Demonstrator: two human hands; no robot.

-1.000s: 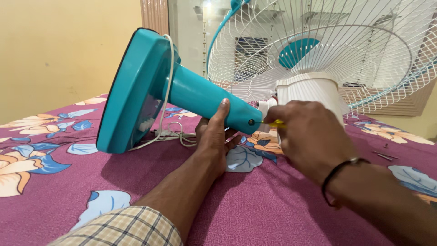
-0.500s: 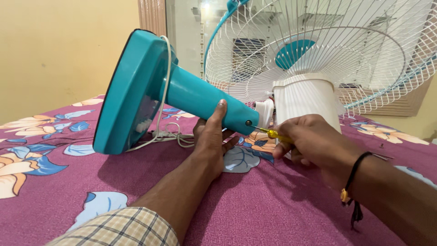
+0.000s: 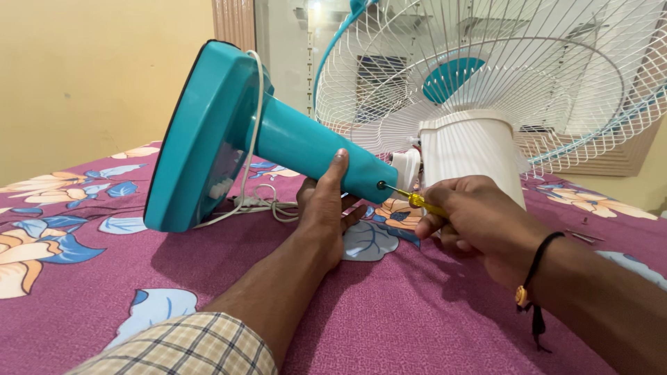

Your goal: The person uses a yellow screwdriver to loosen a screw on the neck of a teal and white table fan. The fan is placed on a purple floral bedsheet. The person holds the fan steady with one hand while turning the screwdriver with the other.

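Left hand wrapped round smooth teal fan neck. Right hand pinching thin screwdriver. Probably light, hard, slippery plastic; best held at neck.

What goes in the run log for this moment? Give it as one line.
left hand: gripping teal plastic fan stand neck | right hand: yellow-handled screwdriver, tip at neck end | surface: purple floral bedsheet

Bright, even light comes from the far window, which glares white at the top. Soft shadows fall near on the bedsheet. Focus is sharp; edges bend slightly.
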